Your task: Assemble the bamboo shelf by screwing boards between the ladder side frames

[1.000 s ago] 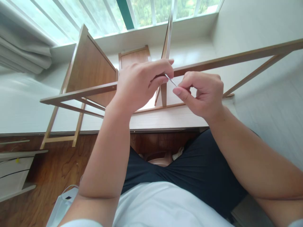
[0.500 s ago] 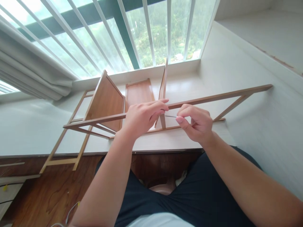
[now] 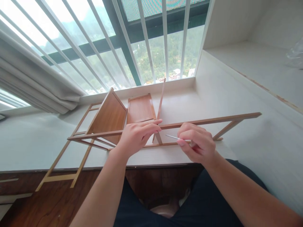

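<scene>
A wooden frame of long rails and short crosspieces stands on its long side on the white ledge. My left hand grips its upper rail near the middle, fingers laid along it beside a joined crosspiece. Behind that joint a thin wooden panel rises on edge. Between thumb and fingers, my right hand pinches a thin silver hex key. Its free end points left at the crosspiece, with a small gap between them. The rest of it is hidden in my fingers.
A larger wooden panel leans at the left of the frame, with another panel behind. A ladder-like wooden frame slants off the ledge toward the floor. A barred window, a grey curtain and a white right wall surround the ledge.
My right hand has drawn the hex key slightly away from the crosspiece. My left hand stays on the rail. The view has tilted up, so everything sits lower.
</scene>
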Tool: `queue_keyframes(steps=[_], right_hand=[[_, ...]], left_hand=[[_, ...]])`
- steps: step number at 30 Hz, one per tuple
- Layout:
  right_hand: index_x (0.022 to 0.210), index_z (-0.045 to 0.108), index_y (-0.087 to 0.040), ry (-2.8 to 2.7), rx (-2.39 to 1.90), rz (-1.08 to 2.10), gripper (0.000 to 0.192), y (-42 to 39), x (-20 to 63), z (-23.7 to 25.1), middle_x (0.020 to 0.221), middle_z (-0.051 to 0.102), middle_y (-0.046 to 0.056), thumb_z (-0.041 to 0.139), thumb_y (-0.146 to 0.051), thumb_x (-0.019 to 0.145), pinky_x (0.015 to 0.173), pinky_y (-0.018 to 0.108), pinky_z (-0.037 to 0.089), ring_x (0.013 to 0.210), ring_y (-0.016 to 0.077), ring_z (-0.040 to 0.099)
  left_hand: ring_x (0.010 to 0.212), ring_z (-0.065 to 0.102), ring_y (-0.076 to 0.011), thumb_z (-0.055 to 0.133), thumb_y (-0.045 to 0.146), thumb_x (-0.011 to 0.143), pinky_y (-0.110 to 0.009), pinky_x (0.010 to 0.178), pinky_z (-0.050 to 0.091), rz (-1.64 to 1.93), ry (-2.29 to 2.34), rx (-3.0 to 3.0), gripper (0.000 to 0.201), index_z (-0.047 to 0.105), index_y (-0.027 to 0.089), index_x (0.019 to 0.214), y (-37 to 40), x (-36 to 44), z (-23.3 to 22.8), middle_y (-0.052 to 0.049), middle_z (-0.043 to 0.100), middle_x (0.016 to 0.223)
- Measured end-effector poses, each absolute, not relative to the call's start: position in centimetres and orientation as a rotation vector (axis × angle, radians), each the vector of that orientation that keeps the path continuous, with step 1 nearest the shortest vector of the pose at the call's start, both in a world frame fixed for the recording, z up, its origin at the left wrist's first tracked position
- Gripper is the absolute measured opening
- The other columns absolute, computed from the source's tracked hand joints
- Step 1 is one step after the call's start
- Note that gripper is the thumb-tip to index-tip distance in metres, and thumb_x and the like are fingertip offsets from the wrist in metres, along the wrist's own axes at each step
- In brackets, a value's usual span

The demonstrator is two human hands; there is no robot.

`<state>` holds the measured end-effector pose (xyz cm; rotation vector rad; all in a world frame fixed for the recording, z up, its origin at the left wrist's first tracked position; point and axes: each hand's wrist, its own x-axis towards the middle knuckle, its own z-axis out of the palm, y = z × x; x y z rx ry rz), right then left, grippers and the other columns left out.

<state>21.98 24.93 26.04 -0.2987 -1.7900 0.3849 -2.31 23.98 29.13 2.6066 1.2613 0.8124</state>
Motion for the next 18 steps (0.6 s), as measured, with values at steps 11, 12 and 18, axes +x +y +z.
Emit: queue_keyframes(steps=[11, 12, 18], right_hand=[[0.085, 0.059, -0.019, -1.888, -0.271, 0.391, 0.012, 24.5, 21.5, 26.0, 0.073, 0.063, 0.006, 0.065, -0.010, 0.087, 0.063, 0.032, 0.050, 0.069, 0.0164, 0.054], [0.084, 0.058, -0.019, -1.901, -0.261, 0.410, 0.012, 24.5, 21.2, 25.7, 0.073, 0.063, 0.005, 0.065, -0.010, 0.088, 0.063, 0.031, 0.049, 0.068, 0.0159, 0.053], [0.081, 0.054, -0.021, -2.001, -0.201, 0.479, 0.015, 24.6, 20.2, 24.3, 0.071, 0.061, 0.003, 0.063, -0.013, 0.090, 0.061, 0.028, 0.044, 0.065, 0.0143, 0.050]], left_hand=[[0.105, 0.077, -0.0169, 0.056, 0.014, 0.098, -0.024, 0.094, 0.058, 0.765, 1.284, 2.669, 0.022, 0.074, 0.027, 0.102, 23.5, -2.1, 29.7, 0.002, 0.073, 0.133], [0.104, 0.078, -0.0166, 0.057, 0.013, 0.097, -0.024, 0.093, 0.058, 0.771, 1.276, 2.671, 0.022, 0.074, 0.027, 0.102, 23.5, -2.1, 29.7, 0.002, 0.073, 0.133], [0.104, 0.077, -0.0151, 0.057, 0.010, 0.096, -0.022, 0.091, 0.058, 0.743, 1.225, 2.690, 0.024, 0.073, 0.026, 0.101, 23.1, -2.7, 30.0, 0.001, 0.074, 0.132]])
